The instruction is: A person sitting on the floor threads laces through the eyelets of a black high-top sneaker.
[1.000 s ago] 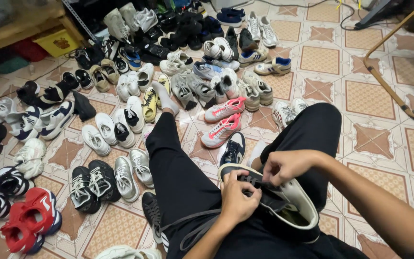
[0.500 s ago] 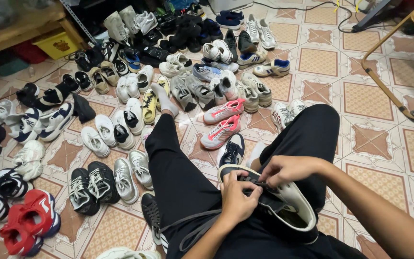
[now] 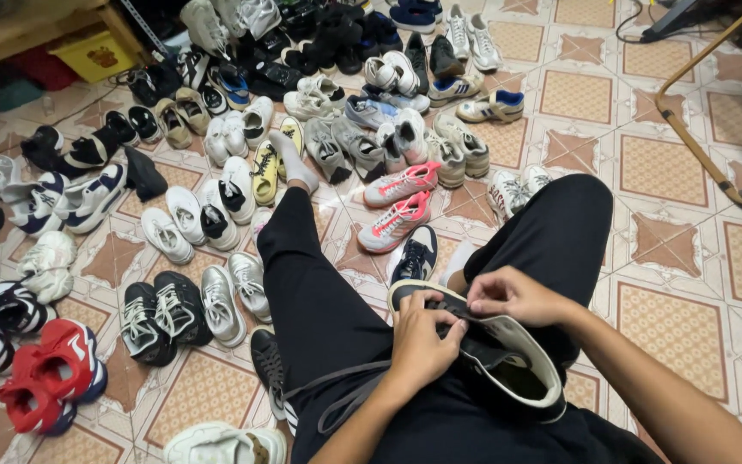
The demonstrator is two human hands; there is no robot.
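My left hand (image 3: 418, 337) and right hand (image 3: 513, 295) both pinch the lace at the tongue of the shoe (image 3: 483, 352), whose toe points away from me across my lap.

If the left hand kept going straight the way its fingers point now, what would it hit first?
The left hand points up and right across the high-top shoe on the lap. It would likely meet the right hand first, at the laces; their fingertips look almost touching already, though depth is unclear.

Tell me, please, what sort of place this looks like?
Probably a shoe seller's or repairer's back room: dozens of paired sneakers cover the tiled floor, while both hands work a high-top sneaker on the person's lap.
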